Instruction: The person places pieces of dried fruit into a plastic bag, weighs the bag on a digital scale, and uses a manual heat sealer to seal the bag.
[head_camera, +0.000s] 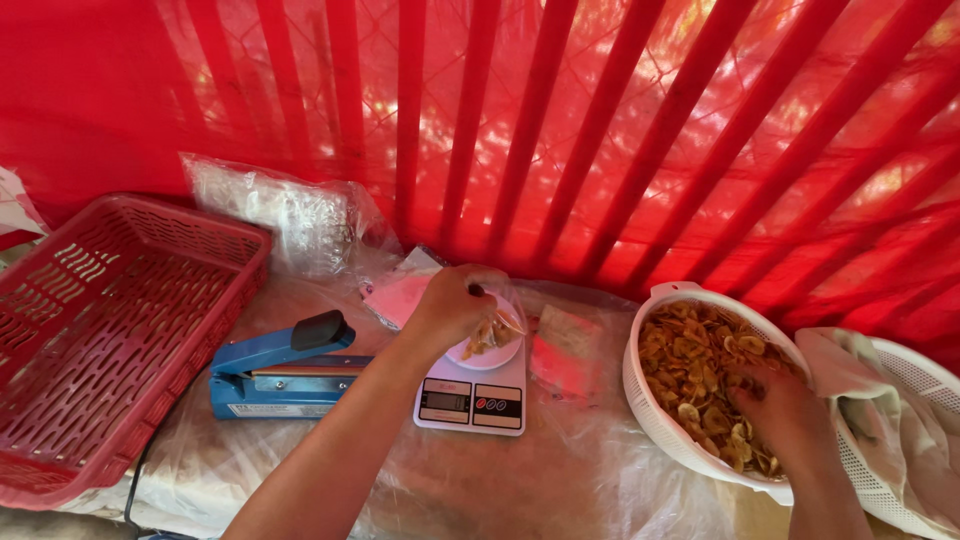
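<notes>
My left hand (452, 305) grips the top of a clear plastic bag (495, 330) part-filled with golden chips, which rests on a small white digital scale (472, 398). My right hand (785, 415) is sunk among the golden chips (690, 365) in a white colander bowl (650, 395) at the right, fingers curled into the chips; whether it holds any I cannot tell.
A blue heat sealer (285, 375) lies left of the scale. An empty red slotted basket (100, 330) stands at far left. Clear bags (290, 215) pile at the back. A second white colander with a cloth (900, 420) sits at far right. A red slatted wall (600, 130) closes the back.
</notes>
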